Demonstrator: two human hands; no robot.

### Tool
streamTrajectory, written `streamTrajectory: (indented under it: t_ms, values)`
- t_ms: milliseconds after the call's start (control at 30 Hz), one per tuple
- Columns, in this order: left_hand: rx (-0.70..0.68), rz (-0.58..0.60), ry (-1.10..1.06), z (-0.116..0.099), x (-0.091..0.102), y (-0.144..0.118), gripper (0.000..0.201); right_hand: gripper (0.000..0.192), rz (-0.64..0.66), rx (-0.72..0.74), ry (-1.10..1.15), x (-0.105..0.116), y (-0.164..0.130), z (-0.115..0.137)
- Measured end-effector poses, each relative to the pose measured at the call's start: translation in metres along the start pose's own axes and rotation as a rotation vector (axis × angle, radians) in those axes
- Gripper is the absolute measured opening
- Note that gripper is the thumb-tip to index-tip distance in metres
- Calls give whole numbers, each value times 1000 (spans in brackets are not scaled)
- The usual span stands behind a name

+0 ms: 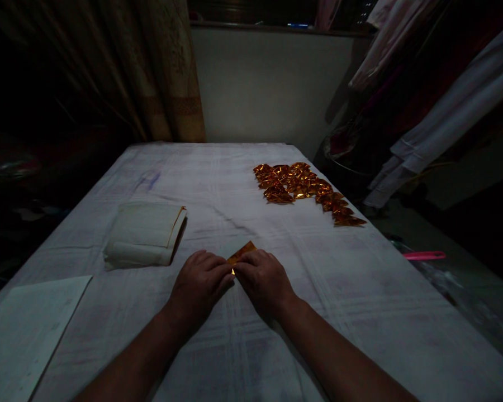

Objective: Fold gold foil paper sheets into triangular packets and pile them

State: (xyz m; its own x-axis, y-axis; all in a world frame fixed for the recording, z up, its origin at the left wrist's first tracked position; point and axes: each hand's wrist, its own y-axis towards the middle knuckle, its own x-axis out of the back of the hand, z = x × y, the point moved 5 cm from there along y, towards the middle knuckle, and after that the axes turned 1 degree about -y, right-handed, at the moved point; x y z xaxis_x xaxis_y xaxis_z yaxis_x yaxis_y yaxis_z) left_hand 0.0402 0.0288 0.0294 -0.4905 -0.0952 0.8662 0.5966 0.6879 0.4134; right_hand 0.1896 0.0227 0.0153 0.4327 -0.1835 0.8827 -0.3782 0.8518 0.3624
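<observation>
A small sheet of shiny gold foil paper (243,251) is pinched between my two hands, low over the middle of the cloth-covered table. My left hand (203,279) grips its near left edge with thumb and fingers closed. On the other side my right hand (266,279) is closed on the same piece, its fingers covering much of it. The foil's far corner shows beyond my fingertips; how its near part is folded is hidden. Farther off at the right lie several folded gold foil pieces (279,194), grouped close together.
A pale folded paper packet (140,234) lies left of my hands, with orange edges showing. A white sheet (29,335) rests at the table's near left. Clothes (456,117) hang along the right side, and a pink handle (424,255) is beyond the table's right edge.
</observation>
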Motion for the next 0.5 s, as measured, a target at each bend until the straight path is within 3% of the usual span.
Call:
streamTrajectory:
  t_ms: [200, 367, 500]
  values:
    - [15, -11, -13, 10, 3, -1, 25, 13, 29, -15, 41, 1, 1, 0]
    - [41, -1, -8, 12, 1, -1, 26, 26, 49, -25, 115, 4, 2, 2]
    - [65, 11, -8, 12, 1, 0, 26, 18, 56, -19, 78, 2, 3, 3]
